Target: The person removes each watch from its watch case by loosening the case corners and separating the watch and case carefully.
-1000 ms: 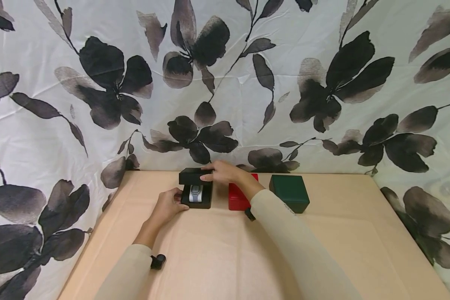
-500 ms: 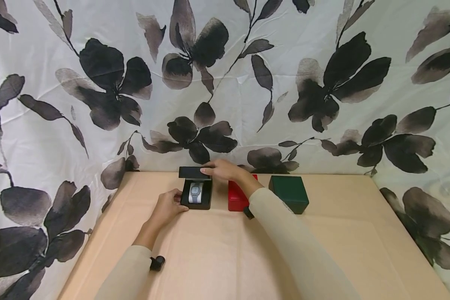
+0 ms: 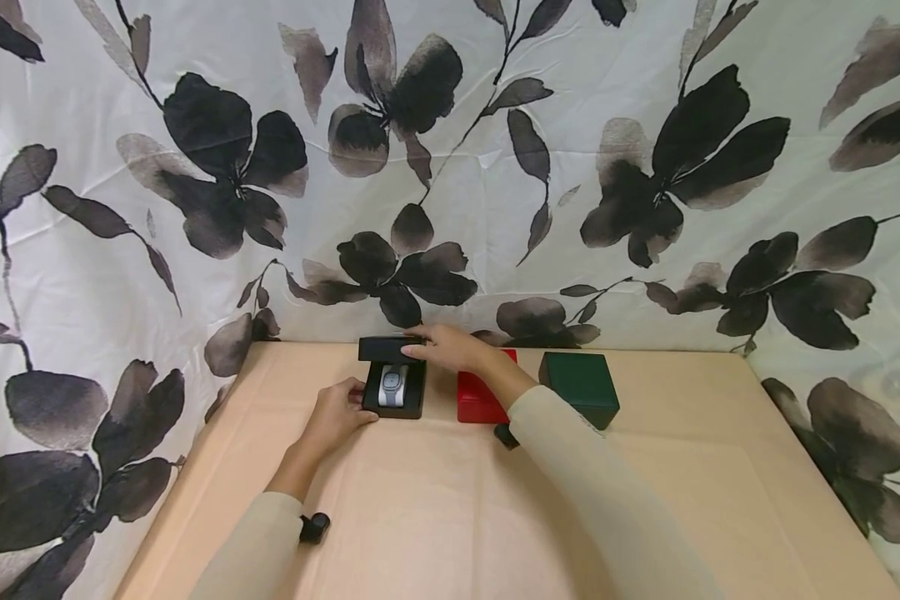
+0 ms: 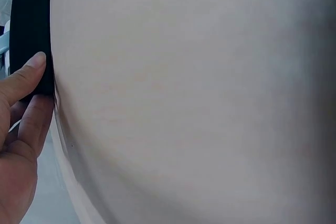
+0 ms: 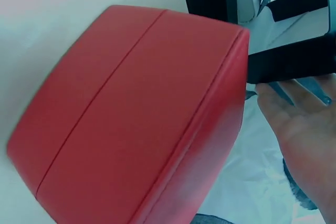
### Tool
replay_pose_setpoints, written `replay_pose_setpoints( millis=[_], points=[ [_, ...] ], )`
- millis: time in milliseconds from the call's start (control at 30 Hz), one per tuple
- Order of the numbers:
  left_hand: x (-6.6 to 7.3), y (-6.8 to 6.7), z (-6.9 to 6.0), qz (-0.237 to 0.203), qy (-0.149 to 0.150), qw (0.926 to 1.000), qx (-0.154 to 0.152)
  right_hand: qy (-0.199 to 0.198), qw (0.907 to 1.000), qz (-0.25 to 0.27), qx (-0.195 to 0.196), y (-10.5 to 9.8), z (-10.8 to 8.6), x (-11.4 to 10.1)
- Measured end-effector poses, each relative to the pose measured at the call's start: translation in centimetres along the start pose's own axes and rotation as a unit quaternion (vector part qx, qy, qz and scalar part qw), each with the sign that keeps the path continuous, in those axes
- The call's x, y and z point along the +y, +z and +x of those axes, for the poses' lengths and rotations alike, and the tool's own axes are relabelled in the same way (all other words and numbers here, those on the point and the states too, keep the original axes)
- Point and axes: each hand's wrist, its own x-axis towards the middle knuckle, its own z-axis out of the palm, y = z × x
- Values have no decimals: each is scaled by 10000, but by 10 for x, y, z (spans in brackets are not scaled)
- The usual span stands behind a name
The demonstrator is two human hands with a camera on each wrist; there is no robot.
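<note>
A black watch box (image 3: 416,400) stands at the table's back edge, its lid (image 3: 378,349) raised. Inside it a watch (image 3: 392,386) with a pale strap sits round a white cushion. My left hand (image 3: 336,415) holds the base at its left side; the left wrist view shows the thumb on the dark box wall (image 4: 31,24) and fingers at its lower end. My right hand (image 3: 450,346) grips the lid's right end, thumb in front. In the right wrist view its fingers partly hide behind the lid (image 5: 289,62).
A red box (image 3: 480,398) stands just right of the black one, partly under my right wrist. Further right is a dark green box (image 3: 579,387). Behind the table (image 3: 420,500) hangs a white floral cloth (image 3: 487,192).
Compared with one second ago, the lid is tilted further back and more of the watch shows. The left hand and the box base have stayed in place.
</note>
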Motion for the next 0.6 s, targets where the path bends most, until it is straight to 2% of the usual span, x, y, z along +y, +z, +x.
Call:
replay_pose_setpoints(
  millis=[200,433,600],
  points=[
    [1,1,0,48,-20,10000,26,-462,9959,-639,439,2,-8,-8],
    [1,1,-1,69,68,9999,55,-417,9934,-756,754,8,-16,-16],
    [1,-2,-3,144,100,9998,9,-580,9883,-1123,856,10,-19,-20]
  ],
)
